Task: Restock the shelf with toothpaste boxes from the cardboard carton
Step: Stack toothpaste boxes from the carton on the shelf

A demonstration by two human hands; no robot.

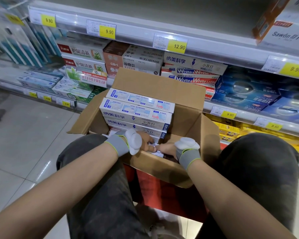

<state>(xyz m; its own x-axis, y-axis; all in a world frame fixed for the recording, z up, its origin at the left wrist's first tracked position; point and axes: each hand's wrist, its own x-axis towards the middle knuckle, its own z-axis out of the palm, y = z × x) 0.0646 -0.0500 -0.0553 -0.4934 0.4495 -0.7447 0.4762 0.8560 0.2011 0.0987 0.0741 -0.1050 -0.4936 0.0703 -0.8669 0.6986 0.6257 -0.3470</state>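
Head cam: both our hands, left (pixel 145 141) and right (pixel 167 149), grasping small white toothpaste box (pixel 156 149) inside brown cardboard carton (pixel 155 83); we'd lift straight, firm grip, avoid snagging flaps.

Worn on the head, looking forward and steeply down, close over an open cardboard carton (pixel 155 128) between the knees (wide-angle, edges bowed). Facing stocked shelves (pixel 162 37) just beyond. Single view only, nothing shared.

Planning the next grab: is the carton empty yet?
Not empty. White toothpaste boxes are stacked in the open carton, and both hands reach inside.
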